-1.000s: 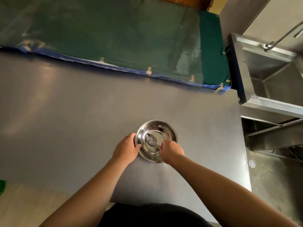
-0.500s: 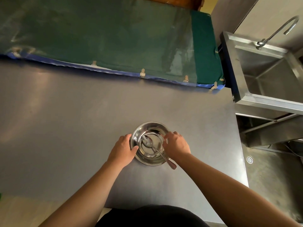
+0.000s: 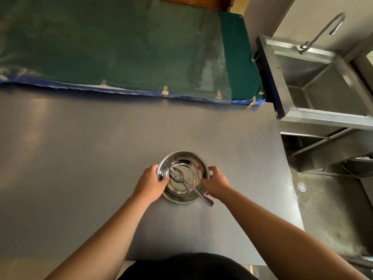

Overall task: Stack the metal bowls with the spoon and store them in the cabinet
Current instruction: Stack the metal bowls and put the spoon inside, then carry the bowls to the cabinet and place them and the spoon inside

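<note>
On the grey table [image 3: 101, 158], my left hand [image 3: 150, 183] and right hand [image 3: 217, 183] clasp the stacked bowls [image 3: 182, 176] by opposite rims; they look light and slick, and the spoon [image 3: 189, 184] lies loose inside.

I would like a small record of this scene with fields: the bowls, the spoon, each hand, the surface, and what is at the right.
bowls: metal bowls stacked, on the table
spoon: spoon lies inside, handle over the near rim
left hand: left hand grips the left rim
right hand: right hand grips the right rim
surface: grey table
right side: steel sink with faucet
</note>
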